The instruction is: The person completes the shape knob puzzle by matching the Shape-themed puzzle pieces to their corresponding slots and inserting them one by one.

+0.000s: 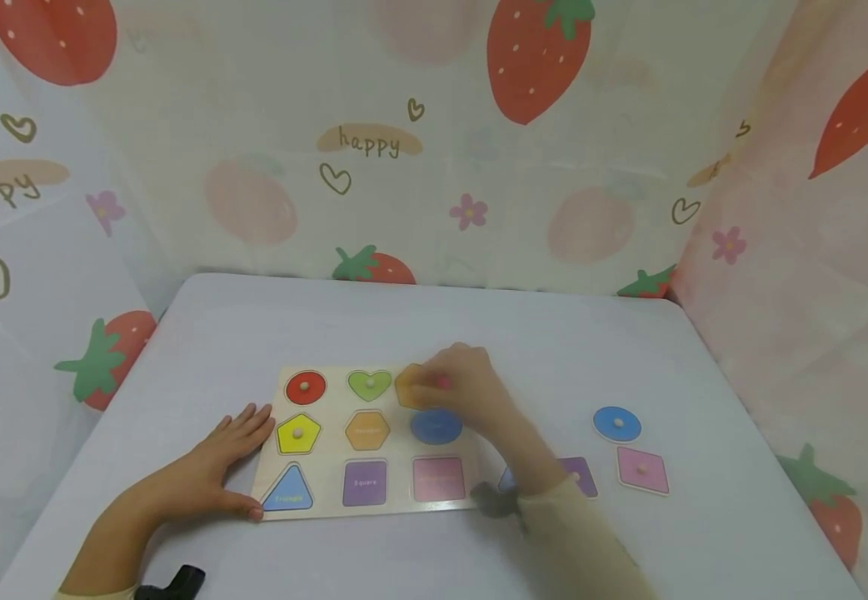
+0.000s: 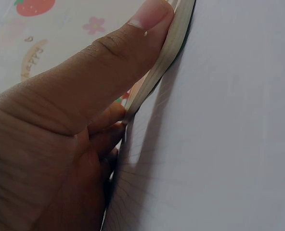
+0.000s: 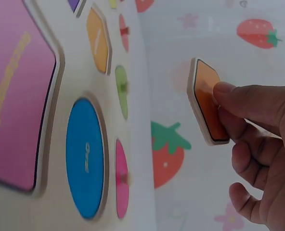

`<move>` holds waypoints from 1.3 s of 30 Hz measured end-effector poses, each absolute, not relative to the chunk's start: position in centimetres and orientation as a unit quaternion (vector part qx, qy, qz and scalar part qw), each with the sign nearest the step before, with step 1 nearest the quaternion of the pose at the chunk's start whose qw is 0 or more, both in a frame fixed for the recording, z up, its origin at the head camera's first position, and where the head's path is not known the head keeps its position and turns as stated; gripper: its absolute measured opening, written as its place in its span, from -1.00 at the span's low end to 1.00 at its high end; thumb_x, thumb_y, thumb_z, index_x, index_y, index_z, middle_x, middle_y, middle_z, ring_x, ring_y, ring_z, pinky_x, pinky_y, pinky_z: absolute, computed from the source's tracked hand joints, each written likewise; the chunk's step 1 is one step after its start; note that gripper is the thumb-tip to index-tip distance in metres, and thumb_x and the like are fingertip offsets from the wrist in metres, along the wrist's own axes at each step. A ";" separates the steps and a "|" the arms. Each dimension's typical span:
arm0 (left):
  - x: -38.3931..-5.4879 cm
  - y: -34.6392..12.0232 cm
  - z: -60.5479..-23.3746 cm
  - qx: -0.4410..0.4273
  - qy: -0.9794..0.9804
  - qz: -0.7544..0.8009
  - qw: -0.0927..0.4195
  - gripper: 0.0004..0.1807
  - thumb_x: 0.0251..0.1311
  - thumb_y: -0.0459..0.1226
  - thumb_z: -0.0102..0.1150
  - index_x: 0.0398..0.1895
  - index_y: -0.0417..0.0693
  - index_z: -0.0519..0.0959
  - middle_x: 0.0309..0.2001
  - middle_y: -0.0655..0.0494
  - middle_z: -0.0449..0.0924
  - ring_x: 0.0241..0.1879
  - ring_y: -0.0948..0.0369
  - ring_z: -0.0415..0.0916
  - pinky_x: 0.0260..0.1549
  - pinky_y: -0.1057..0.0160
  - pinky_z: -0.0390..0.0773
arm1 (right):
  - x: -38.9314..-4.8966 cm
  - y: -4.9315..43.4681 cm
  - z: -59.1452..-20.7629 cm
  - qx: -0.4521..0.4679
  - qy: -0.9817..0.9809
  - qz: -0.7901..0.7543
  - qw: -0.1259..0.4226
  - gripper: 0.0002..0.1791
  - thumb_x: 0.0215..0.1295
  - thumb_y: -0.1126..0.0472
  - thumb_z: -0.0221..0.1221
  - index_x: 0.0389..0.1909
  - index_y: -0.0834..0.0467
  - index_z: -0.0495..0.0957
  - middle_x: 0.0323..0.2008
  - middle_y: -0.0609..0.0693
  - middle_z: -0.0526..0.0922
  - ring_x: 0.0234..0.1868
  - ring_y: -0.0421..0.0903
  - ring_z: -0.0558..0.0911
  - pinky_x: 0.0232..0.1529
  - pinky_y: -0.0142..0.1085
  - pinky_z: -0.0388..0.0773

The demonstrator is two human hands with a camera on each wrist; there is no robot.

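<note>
Pinching hexagon (image 1: 407,387) in right grip (image 1: 464,385), over far right of board (image 1: 327,479); touching board's left edge with left grip (image 1: 212,468), spread wide. Seemingly near halfway: four shapes (image 1: 370,384) seated, five slots (image 1: 365,482) bare. Left to fit, probably: hexagon, oval (image 1: 617,424), square (image 1: 582,477), pink piece (image 1: 642,471), half-hidden blue piece (image 1: 506,480).

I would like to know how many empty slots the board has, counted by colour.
Orange: 1, the hexagon slot
Blue: 2, the oval slot and the triangle slot
Purple: 1, the square slot
Pink: 1, the rectangle slot
Total: 5
</note>
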State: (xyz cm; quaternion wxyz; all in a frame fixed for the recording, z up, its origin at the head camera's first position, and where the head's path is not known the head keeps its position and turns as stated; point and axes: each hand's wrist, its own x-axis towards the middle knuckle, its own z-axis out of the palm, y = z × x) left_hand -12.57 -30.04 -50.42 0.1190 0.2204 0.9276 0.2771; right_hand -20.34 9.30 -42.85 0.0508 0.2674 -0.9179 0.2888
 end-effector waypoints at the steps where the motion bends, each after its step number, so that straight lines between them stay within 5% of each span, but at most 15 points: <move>1: -12.6 -30.0 -50.4 0.219 0.928 0.278 0.120 0.40 -0.28 0.40 0.48 0.63 -0.05 0.12 0.66 -0.04 -0.07 0.64 -0.14 -0.28 0.43 0.54 -0.58 | -20.4 8.9 -42.9 0.266 -0.916 0.296 0.046 -0.83 0.20 0.03 0.45 -0.17 -0.15 0.83 -0.30 -0.31 0.77 -0.21 -0.19 0.52 0.05 -0.13 0.40; 8: -12.7 -30.0 -50.4 0.215 0.927 0.283 0.122 0.39 -0.28 0.38 0.50 0.63 -0.05 0.12 0.66 -0.04 -0.07 0.64 -0.14 -0.28 0.46 0.49 -0.58 | -20.2 6.7 -43.7 0.243 -0.915 0.323 0.004 -0.86 0.18 0.06 0.44 -0.22 -0.14 0.83 -0.31 -0.33 0.78 -0.11 -0.22 0.60 0.21 -0.12 0.39; 15: -12.8 -30.3 -50.5 0.231 0.925 0.280 0.114 0.40 -0.26 0.40 0.47 0.62 -0.10 0.13 0.66 -0.07 -0.07 0.64 -0.16 -0.28 0.37 0.63 -0.59 | -19.8 4.4 -44.8 0.236 -0.928 0.288 -0.023 -0.81 0.20 0.05 0.45 -0.16 -0.11 0.83 -0.31 -0.29 0.77 -0.24 -0.21 0.53 -0.02 -0.24 0.46; 29: -12.9 -29.9 -50.4 0.228 0.924 0.285 0.115 0.39 -0.28 0.38 0.49 0.61 -0.11 0.15 0.65 -0.08 -0.05 0.64 -0.17 -0.26 0.43 0.55 -0.58 | -19.6 3.2 -47.5 0.242 -0.917 0.312 -0.061 -0.88 0.24 0.10 0.43 -0.21 -0.06 0.79 -0.32 -0.30 0.73 -0.20 -0.25 0.52 -0.09 -0.38 0.51; 34: -12.9 -30.0 -50.5 0.227 0.924 0.283 0.118 0.39 -0.28 0.38 0.49 0.61 -0.12 0.15 0.65 -0.09 -0.04 0.63 -0.18 -0.26 0.40 0.58 -0.59 | -19.9 3.0 -48.4 0.249 -0.911 0.321 -0.068 -0.88 0.23 0.17 0.41 -0.22 -0.05 0.81 -0.44 -0.31 0.67 -0.35 -0.29 0.49 -0.26 -0.46 0.50; 39: -12.9 -30.1 -50.7 0.227 0.924 0.285 0.118 0.39 -0.27 0.39 0.49 0.61 -0.11 0.14 0.65 -0.08 -0.04 0.63 -0.18 -0.26 0.36 0.64 -0.59 | -20.5 2.7 -49.1 0.291 -0.909 0.291 -0.061 -0.90 0.26 0.15 0.36 -0.43 -0.09 0.76 -0.60 -0.27 0.50 -0.52 -0.30 0.41 -0.44 -0.49 0.39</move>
